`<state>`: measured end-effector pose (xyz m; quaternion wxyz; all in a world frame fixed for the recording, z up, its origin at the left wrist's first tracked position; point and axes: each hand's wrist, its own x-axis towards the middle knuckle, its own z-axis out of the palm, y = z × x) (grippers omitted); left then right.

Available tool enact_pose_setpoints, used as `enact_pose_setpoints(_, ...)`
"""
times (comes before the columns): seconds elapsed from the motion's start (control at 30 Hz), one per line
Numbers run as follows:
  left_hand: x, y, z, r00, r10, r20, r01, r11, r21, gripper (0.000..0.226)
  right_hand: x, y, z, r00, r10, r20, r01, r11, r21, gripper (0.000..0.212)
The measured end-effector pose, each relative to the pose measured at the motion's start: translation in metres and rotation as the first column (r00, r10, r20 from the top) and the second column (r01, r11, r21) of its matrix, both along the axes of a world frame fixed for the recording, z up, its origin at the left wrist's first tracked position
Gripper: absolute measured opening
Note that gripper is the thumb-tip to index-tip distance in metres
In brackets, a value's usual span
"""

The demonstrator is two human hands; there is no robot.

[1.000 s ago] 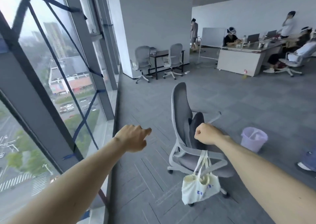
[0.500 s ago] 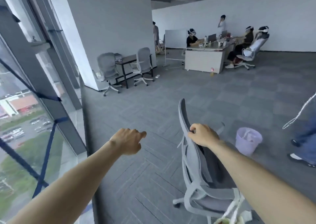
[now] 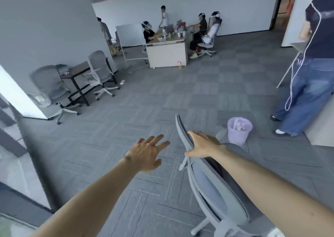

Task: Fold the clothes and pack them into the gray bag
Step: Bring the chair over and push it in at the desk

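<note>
Presently, the wheeled office chair [image 3: 213, 188] is judged the main hazard: being on castors, it could be rolled into the lilac bin [image 3: 238, 130] nearby if pushed unevenly. It is touched only by the right hand [image 3: 204, 144], laid on the backrest's top edge, fingers nearly straight. The left hand [image 3: 148, 151] is spread in the air, empty. Neither clothes nor gray bag are seen.

The office chair [image 3: 213, 188] close by has a gray back of thin mesh cloth in a smooth, pale plastic frame. The floor [image 3: 126, 128] is gray carpet, dull and a bit rough. The waste bin [image 3: 238, 137] is smooth, pale purple plastic. The small table [image 3: 79, 69] has a dark, wood-look top on black metal legs. The standing person's jeans [image 3: 307, 92] are blue denim cloth. The wall [image 3: 45, 29] is plain and dull.
</note>
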<state>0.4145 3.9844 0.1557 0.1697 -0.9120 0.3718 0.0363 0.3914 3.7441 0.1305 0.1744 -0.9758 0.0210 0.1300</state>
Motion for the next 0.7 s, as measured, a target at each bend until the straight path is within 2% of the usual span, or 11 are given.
enact_pose_setpoints(0.1,0.059,-0.006,0.007,0.995,-0.102,0.008,0.101,0.992,0.068,0.073,0.034,0.001,-0.007,0.991,0.004,-0.131,0.002,0.999,0.040,0.059)
enact_pose_setpoints(0.27,0.133,-0.033,0.015,0.979,-0.204,-0.020,0.205,0.979,0.002,0.059,0.057,-0.001,-0.005,0.936,-0.013,-0.352,0.080,0.981,0.177,0.040)
enact_pose_setpoints(0.37,0.156,-0.060,0.003,0.932,-0.359,-0.050,0.361,0.931,0.047,0.053,0.056,-0.002,0.000,0.900,-0.046,-0.433,0.152,0.965,0.215,0.054)
enact_pose_setpoints(0.5,0.183,-0.098,-0.004,0.873,-0.473,-0.120,0.471,0.881,-0.042,0.047,0.050,0.000,-0.002,0.884,-0.127,-0.450,0.259,0.935,0.245,0.057)
enact_pose_setpoints(0.6,0.201,-0.121,-0.006,0.824,-0.551,-0.133,0.549,0.834,-0.055,0.048,0.041,0.002,-0.003,0.865,-0.209,-0.456,0.333,0.919,0.210,0.080)
enact_pose_setpoints(0.7,0.207,-0.131,-0.014,0.758,-0.585,-0.287,0.574,0.808,-0.131,0.042,0.027,0.005,0.000,0.828,-0.317,-0.462,0.425,0.893,0.149,0.075)
